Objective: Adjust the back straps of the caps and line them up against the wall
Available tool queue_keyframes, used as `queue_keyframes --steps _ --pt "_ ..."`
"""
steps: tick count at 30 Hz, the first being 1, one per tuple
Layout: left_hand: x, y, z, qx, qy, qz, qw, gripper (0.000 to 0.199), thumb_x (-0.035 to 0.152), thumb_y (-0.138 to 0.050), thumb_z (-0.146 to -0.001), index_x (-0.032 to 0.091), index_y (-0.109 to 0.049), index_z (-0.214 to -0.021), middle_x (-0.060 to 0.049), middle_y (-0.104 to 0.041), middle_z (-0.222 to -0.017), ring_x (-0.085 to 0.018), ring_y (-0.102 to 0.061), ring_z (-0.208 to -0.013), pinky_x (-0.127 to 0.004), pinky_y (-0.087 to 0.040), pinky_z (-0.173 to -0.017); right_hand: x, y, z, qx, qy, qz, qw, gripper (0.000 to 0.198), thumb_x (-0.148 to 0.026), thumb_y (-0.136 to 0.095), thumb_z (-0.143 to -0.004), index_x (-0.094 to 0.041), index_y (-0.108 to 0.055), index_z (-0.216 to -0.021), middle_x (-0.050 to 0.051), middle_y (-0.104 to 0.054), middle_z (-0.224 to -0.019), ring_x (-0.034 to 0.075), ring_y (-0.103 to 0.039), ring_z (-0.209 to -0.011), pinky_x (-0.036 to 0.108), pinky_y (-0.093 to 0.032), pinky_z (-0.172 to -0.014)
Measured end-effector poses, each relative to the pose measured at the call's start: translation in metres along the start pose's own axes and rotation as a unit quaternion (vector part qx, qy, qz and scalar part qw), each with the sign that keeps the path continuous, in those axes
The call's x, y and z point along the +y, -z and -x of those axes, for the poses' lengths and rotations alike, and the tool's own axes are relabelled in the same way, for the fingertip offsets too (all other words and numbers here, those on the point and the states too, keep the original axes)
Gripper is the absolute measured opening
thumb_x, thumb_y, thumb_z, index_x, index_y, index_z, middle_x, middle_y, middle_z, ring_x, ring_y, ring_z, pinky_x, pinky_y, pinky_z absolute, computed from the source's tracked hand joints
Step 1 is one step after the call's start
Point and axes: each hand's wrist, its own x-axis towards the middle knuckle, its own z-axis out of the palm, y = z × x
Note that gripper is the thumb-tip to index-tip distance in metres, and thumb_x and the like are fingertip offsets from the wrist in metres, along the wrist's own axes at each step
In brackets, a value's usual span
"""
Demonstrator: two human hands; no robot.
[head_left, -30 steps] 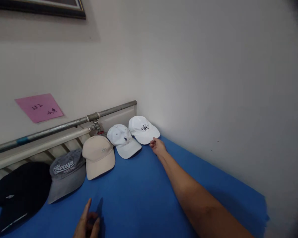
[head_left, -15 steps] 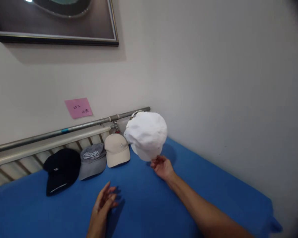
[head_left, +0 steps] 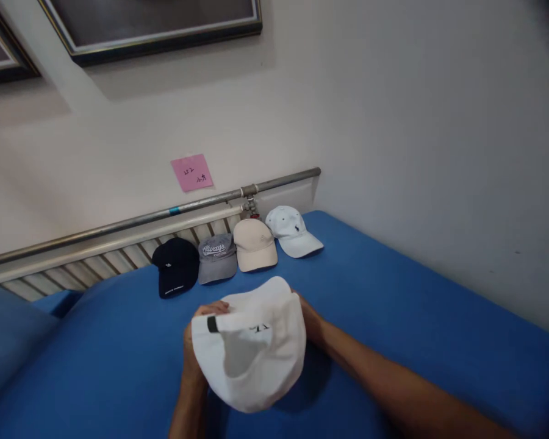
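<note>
A white cap (head_left: 274, 360) is held up above the blue-covered surface, its back opening and dark strap end facing me. My left hand (head_left: 196, 341) grips its left edge, fingers partly hidden behind the fabric. At the cap's right side, my right hand (head_left: 310, 320) holds it too, with the fingers mostly out of sight behind it. Beyond the held cap stands a row of caps: a black cap (head_left: 176, 265), a grey cap (head_left: 217, 259) with white lettering, a beige cap (head_left: 255, 245) and a white cap with a small dark emblem (head_left: 293, 230).
The blue sheet (head_left: 119, 360) covers the surface below. Behind the caps run a radiator (head_left: 119, 259) and a metal pipe (head_left: 141, 219). A pink note (head_left: 192, 172) is on the wall, under framed pictures (head_left: 165, 42). A plain wall (head_left: 439, 152) bounds the right side.
The white cap has come nearer to me and turned, and my left hand has closed on it. The white cap with the emblem behind it now shows fully. The view has shifted left.
</note>
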Motion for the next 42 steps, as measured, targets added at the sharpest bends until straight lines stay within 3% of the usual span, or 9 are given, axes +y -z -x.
queue_keyframes --steps 4,6,9,13,19,23,29,37,42 --pt "-0.001 0.008 0.001 0.025 -0.046 -0.031 0.998 0.012 0.03 -0.064 -0.07 0.019 -0.061 -0.073 -0.006 -0.065 -0.086 -0.024 -0.061 -0.09 -0.038 -0.047 -0.084 -0.02 0.014 -0.003 0.084 -0.081 -0.098 0.988 0.019 -0.033 -0.057 -0.074 -0.021 -0.062 -0.087 0.002 -0.067 -0.085 0.014 -0.062 -0.064 0.026 -0.048 -0.054" --pt "-0.005 0.011 0.003 0.041 -0.077 -0.099 0.991 0.008 0.025 -0.058 -0.074 0.019 -0.062 -0.078 -0.006 -0.064 -0.092 -0.023 -0.06 -0.089 -0.037 -0.047 -0.08 -0.037 0.018 0.002 0.116 -0.052 -0.093 0.988 0.016 -0.031 -0.058 -0.074 -0.019 -0.063 -0.084 0.002 -0.065 -0.078 0.012 -0.059 -0.062 0.022 -0.045 -0.052" --pt "-0.013 0.01 0.005 0.048 -0.114 -0.17 0.978 0.008 0.021 -0.053 -0.075 0.02 -0.062 -0.076 -0.004 -0.065 -0.088 -0.022 -0.059 -0.087 -0.036 -0.046 -0.08 -0.062 0.016 0.018 0.088 0.047 0.016 0.995 0.015 -0.026 -0.054 -0.081 -0.02 -0.065 -0.09 -0.001 -0.06 -0.066 0.01 -0.052 -0.055 0.021 -0.043 -0.051" --pt "-0.015 0.004 0.004 0.023 -0.141 -0.208 0.968 0.014 0.018 -0.05 -0.077 0.021 -0.063 -0.077 -0.003 -0.066 -0.086 -0.021 -0.06 -0.086 -0.036 -0.046 -0.081 -0.079 0.002 0.036 -0.008 0.199 0.202 0.959 0.022 -0.019 -0.053 -0.083 -0.022 -0.063 -0.103 0.006 -0.061 -0.114 0.009 -0.058 -0.068 0.024 -0.049 -0.058" --pt "0.003 0.001 0.007 -0.018 -0.163 -0.203 0.965 0.026 0.016 -0.048 -0.081 0.024 -0.066 -0.098 -0.004 -0.067 -0.105 -0.023 -0.057 -0.109 -0.04 -0.037 -0.101 -0.072 -0.006 0.034 -0.084 0.25 0.369 0.891 0.05 -0.007 -0.046 -0.082 -0.022 -0.047 -0.13 0.011 -0.048 -0.136 0.02 -0.049 -0.122 0.038 -0.047 -0.095" --pt "0.021 0.001 0.014 -0.081 -0.091 -0.123 0.985 0.034 0.025 -0.052 -0.082 0.023 -0.061 -0.114 -0.007 -0.061 -0.122 -0.026 -0.053 -0.115 -0.037 -0.045 -0.091 -0.066 -0.007 0.029 -0.114 0.263 0.417 0.862 0.044 -0.006 -0.044 -0.082 -0.019 -0.049 -0.124 0.01 -0.056 -0.124 0.02 -0.054 -0.113 0.037 -0.047 -0.093" --pt "0.033 0.0 0.015 -0.187 0.003 -0.141 0.972 0.039 0.036 -0.064 -0.076 0.021 -0.066 -0.112 -0.008 -0.067 -0.107 -0.022 -0.062 -0.085 -0.03 -0.05 -0.071 -0.062 -0.008 0.029 -0.1 0.278 0.391 0.872 0.018 -0.007 -0.046 -0.085 -0.018 -0.059 -0.092 0.004 -0.061 -0.087 0.014 -0.058 -0.083 0.027 -0.049 -0.077" --pt "0.035 0.002 0.012 -0.32 0.117 -0.064 0.938 0.039 0.023 -0.063 -0.072 0.021 -0.069 -0.11 -0.007 -0.069 -0.111 -0.028 -0.062 -0.1 -0.035 -0.048 -0.086 -0.048 -0.012 0.029 -0.098 0.27 0.355 0.89 0.018 -0.005 -0.046 -0.084 -0.018 -0.058 -0.087 0.003 -0.061 -0.083 0.014 -0.057 -0.082 0.028 -0.048 -0.078" --pt "0.035 -0.003 0.014 -0.326 0.145 -0.052 0.933 0.041 0.026 -0.064 -0.073 0.021 -0.067 -0.113 -0.007 -0.068 -0.112 -0.028 -0.061 -0.102 -0.038 -0.048 -0.089 -0.043 -0.016 0.035 -0.082 0.3 0.359 0.88 0.016 -0.008 -0.046 -0.085 -0.018 -0.058 -0.09 0.007 -0.056 -0.098 0.016 -0.056 -0.095 0.031 -0.049 -0.084"
